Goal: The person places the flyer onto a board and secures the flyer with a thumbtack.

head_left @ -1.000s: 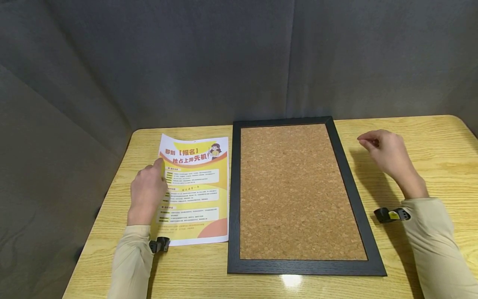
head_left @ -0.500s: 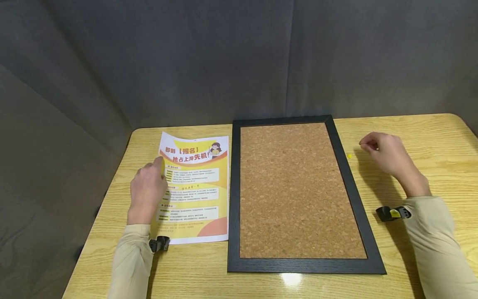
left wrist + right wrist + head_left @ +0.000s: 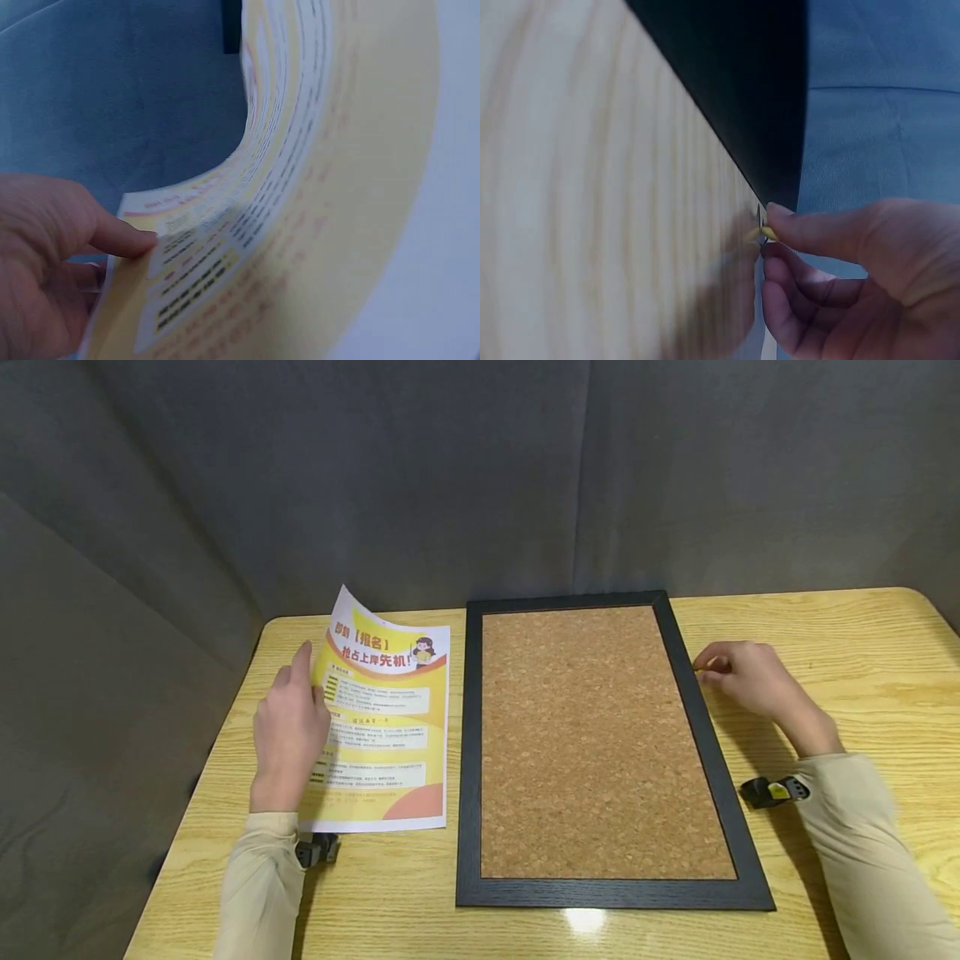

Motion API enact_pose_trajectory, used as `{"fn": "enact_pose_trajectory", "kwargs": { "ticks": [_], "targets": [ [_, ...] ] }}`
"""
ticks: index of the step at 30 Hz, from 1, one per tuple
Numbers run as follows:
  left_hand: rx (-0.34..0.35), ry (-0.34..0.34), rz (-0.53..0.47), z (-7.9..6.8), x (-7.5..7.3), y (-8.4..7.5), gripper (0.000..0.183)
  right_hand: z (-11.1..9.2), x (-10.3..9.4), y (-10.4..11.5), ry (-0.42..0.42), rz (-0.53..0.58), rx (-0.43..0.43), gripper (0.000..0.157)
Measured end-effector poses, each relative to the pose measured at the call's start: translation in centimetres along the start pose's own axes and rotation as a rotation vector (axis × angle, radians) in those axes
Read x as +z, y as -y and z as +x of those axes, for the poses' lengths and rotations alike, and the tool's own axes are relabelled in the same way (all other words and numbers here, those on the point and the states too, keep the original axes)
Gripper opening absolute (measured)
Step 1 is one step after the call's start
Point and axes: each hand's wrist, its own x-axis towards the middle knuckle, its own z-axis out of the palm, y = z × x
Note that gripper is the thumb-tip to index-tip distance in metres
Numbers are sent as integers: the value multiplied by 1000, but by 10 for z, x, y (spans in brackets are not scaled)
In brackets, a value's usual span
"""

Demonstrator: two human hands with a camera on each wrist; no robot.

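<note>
My left hand (image 3: 291, 727) pinches the left edge of a yellow and white printed poster (image 3: 390, 768), which bends upward at its top left corner. In the left wrist view the thumb (image 3: 124, 238) lies on the printed side, the other fingers are partly hidden behind the sheet, and the paper curves away. Just outside the right side of the corkboard (image 3: 600, 743), my right hand (image 3: 746, 681) has thumb and fingertips around a small yellow thumbtack (image 3: 769, 234). Its pin shows close to the wooden surface, beside the black frame (image 3: 742, 82).
The board's black frame (image 3: 615, 894) forms a raised border in the middle of the wooden table (image 3: 840, 627). Grey cloth (image 3: 420, 485) hangs behind the table and along its left side. Each wrist wears a small black camera mount.
The right hand has moved left and down to the yellow thumbtack, which lay uncovered half a second ago. The left hand has raised the poster, its top left corner now higher.
</note>
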Motion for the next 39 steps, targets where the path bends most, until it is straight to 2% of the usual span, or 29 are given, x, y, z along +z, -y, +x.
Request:
{"fn": "enact_pose_trajectory", "kwargs": {
  "ticks": [2,9,14,21,30,36,39],
  "targets": [
    [11,-46,-24,1,-3,-3,44,1,0,1,15,-2,0,2],
    [30,-191,-147,1,-11,-12,23,1,0,1,55,-14,-2,11],
    [58,-300,-236,0,-17,-15,23,0,-1,0,64,-33,-22,11],
    [65,-440,-282,0,-27,-22,26,0,-1,-1,74,-29,-12,11],
    [2,-511,-393,-3,-37,-29,27,1,-1,0,89,-9,7,10],
    [-15,-548,-453,-5,-49,-38,29,0,-2,1,97,-5,11,11],
    [-13,-544,-477,-5,-53,-44,31,0,-2,2,102,1,25,11]
  ]
}}
